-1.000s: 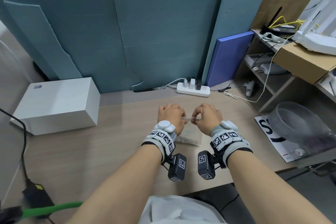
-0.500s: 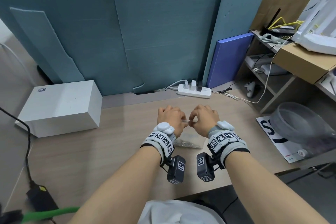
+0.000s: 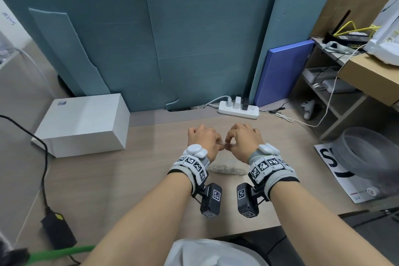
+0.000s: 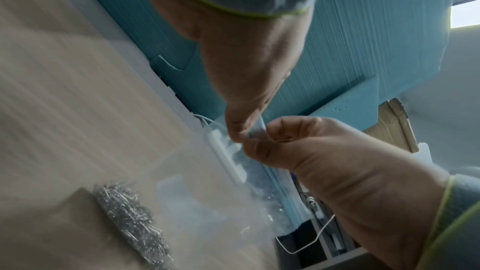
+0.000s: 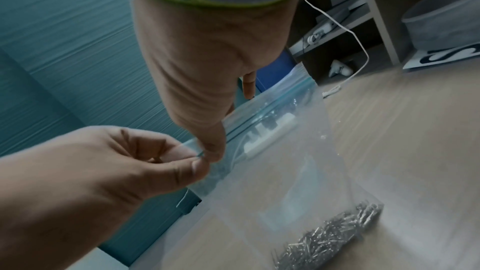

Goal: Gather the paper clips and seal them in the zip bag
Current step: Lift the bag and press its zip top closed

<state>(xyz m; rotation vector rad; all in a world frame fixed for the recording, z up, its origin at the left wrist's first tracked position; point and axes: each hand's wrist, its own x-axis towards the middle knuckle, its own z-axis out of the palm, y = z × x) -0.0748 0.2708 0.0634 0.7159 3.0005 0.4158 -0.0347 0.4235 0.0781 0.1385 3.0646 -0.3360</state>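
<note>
Head view shows your left hand (image 3: 203, 139) and right hand (image 3: 243, 138) have closed in since a second ago, both pinching the zip bag (image 5: 293, 163) top at one spot. Paper clips (image 4: 132, 221) sit inside, mid-desk (image 3: 108, 179); sealing looks nearly done. Plenty of bare desk on your left.

Even, soft indoor light fills the head view, leaving only faint shadows on the desk (image 3: 90, 179) beneath the forearms; straight edges bow outward toward the frame's borders, and the green cable (image 3: 62, 251) at the bottom-left corner is smeared. Both wrist views are dimmer and softer; the teal panel (image 5: 64, 48) streaks with motion blur; a bright window (image 4: 465, 15) glares at the upper right of the left wrist view. The zip bag (image 5: 280, 171) looks hazy, and the paper clips (image 5: 335, 233) glint weakly.
</note>
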